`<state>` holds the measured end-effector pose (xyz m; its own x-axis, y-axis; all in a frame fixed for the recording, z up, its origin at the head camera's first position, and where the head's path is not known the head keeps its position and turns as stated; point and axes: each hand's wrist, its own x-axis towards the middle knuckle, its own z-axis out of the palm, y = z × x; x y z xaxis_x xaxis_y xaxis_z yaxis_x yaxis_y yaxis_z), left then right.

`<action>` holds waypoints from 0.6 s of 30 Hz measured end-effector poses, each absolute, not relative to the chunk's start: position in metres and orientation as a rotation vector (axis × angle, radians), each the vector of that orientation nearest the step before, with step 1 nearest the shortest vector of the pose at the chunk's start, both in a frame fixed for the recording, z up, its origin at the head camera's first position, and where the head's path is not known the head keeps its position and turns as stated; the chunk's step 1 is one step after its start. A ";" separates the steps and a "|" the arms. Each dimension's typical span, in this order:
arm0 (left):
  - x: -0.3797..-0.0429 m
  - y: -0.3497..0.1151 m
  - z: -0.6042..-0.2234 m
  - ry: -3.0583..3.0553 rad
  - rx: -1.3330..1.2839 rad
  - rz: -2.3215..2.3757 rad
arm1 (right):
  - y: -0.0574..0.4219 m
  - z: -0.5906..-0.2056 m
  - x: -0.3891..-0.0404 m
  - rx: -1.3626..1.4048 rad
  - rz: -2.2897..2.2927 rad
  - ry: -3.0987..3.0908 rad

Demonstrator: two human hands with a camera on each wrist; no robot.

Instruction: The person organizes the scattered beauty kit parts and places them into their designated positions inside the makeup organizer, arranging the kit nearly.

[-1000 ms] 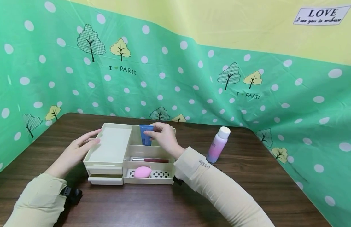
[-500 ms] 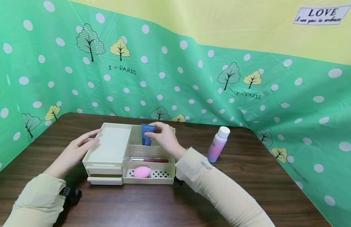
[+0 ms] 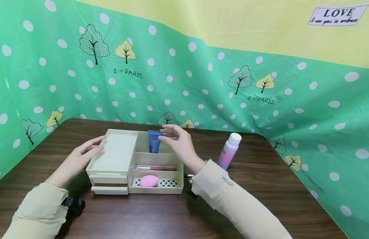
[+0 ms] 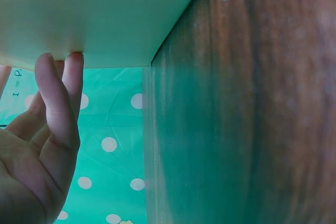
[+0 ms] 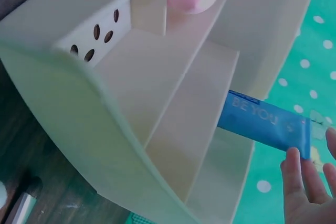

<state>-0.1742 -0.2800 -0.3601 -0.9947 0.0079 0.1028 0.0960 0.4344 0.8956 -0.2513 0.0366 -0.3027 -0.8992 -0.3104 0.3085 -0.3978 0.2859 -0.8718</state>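
Observation:
A cream desktop organizer [image 3: 115, 151] stands on the table with a lidded left side and open compartments on the right. A blue squeeze tube [image 3: 154, 142] stands upright in the back compartment, its top end above the divider; "BE YOU" is printed on it in the right wrist view. My right hand [image 3: 179, 142] is beside the tube with fingers spread and parted, fingertips right at the tube's end [image 5: 299, 135]. My left hand [image 3: 78, 162] rests its fingertips against the organizer's left wall [image 4: 105, 19].
A dark red slim tube [image 3: 160, 168] lies in the middle compartment, a pink makeup sponge [image 3: 149, 181] in the front one. A pink-and-lilac bottle with a white cap [image 3: 229, 152] stands to the right. Small slender items [image 3: 189, 175] lie beside the organizer, partly behind the right sleeve.
My right hand has let go of the blue tube, its fingers spreading and drawing back to the right. The tube stays standing in the compartment. The left hand keeps its place.

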 end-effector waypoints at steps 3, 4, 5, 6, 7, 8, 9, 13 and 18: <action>-0.174 -0.280 -0.360 -2.589 -0.096 -1.620 | 0.042 -0.301 -0.249 0.701 1.744 -2.393; -0.174 -0.280 -0.360 -2.591 -0.095 -1.615 | 0.044 -0.301 -0.248 0.703 1.758 -2.374; -0.174 -0.280 -0.360 -2.592 -0.094 -1.612 | 0.045 -0.301 -0.247 0.706 1.779 -2.355; -0.174 -0.280 -0.361 -2.593 -0.094 -1.607 | 0.047 -0.300 -0.247 0.706 1.798 -2.336; -0.173 -0.280 -0.361 -2.596 -0.091 -1.600 | 0.048 -0.300 -0.246 0.707 1.819 -2.320; -0.173 -0.280 -0.361 -2.596 -0.091 -1.599 | 0.050 -0.299 -0.245 0.700 1.839 -2.308; -0.173 -0.280 -0.361 -2.596 -0.091 -1.602 | 0.052 -0.299 -0.245 0.698 1.861 -2.296; -0.173 -0.280 -0.360 -2.597 -0.092 -1.609 | 0.059 -0.298 -0.242 0.668 1.965 -2.251; -0.173 -0.280 -0.360 -2.595 -0.094 -1.624 | 0.067 -0.293 -0.238 0.647 2.068 -2.176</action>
<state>-0.1734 -0.2801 -0.3601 -0.9950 0.0104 0.0993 0.0939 0.4370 0.8946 -0.2382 0.0671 -0.2933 -0.9088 -0.2507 0.3336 -0.3459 0.0054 -0.9383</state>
